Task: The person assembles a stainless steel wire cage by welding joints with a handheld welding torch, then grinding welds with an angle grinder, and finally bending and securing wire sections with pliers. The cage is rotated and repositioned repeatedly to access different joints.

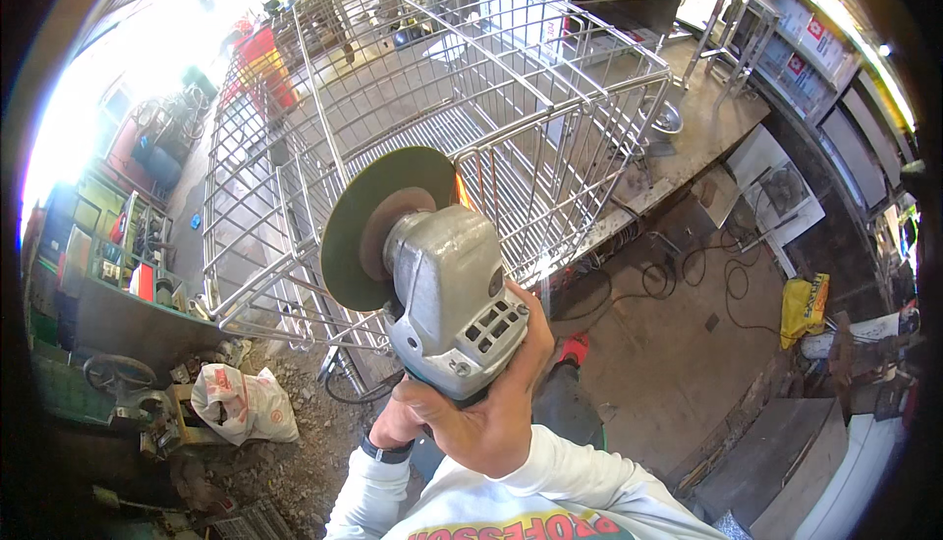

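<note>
My right hand (503,414) is wrapped round the body of an angle grinder (450,280) with a grey metal head. My left hand (401,416), with a dark band at its wrist, grips the grinder from the left; its fingers are partly hidden behind the tool. The large green disc (344,235) stands on edge at the near side of a metal wire cage (550,103). An orange glow shows at the disc's right edge, beside the cage's wires. Whether the disc touches a wire is hidden.
The cage rests on a bench (702,142). A cable (656,283) lies coiled on the floor to the right, near a yellow bag (804,306). At left, a white sack (241,402) sits by rubble. A metal stool frame (732,34) stands far right.
</note>
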Demonstrator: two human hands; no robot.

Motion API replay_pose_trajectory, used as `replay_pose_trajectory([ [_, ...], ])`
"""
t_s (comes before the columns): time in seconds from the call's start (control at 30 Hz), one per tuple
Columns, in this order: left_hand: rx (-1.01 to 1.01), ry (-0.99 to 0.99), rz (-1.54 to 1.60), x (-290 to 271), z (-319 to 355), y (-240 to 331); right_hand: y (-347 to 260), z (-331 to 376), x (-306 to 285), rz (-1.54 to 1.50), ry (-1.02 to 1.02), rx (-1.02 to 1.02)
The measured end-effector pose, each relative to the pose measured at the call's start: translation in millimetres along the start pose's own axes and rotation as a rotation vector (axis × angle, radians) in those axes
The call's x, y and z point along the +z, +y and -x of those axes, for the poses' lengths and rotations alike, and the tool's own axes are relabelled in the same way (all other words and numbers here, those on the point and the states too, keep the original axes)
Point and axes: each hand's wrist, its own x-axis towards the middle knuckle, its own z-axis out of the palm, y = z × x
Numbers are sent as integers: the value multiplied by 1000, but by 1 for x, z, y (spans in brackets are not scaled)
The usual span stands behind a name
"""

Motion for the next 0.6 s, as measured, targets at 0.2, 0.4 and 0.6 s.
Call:
replay_pose_trajectory([
  [0.2,12,15,-25,0,-3,4,-3,-11,2,20,-28,-48],
  [0.4,6,33,-21,1,-1,-1,4,-5,-3,56,-24,-32],
  [0.6,-59,108,9,26,19,-25,22,4,-40,-16,-104,13],
])
